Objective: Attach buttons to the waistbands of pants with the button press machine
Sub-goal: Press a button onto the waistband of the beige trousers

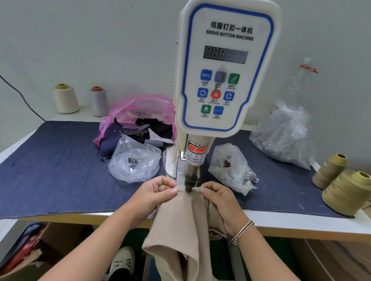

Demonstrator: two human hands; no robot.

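Note:
Beige pants (178,234) hang over the table's front edge, their waistband lying under the dark press head (190,181) of the white servo button machine (226,63). My left hand (155,193) pinches the waistband just left of the press head. My right hand (217,199) pinches it just right of the head. The band is stretched between both hands. Any button under the head is hidden.
A blue denim mat (54,169) covers the table. A clear bag of metal buttons (134,160) lies left of the machine, another bag (233,167) to its right. Fabric scraps in a pink bag (137,118) sit behind. Thread cones (348,192) stand at the right edge.

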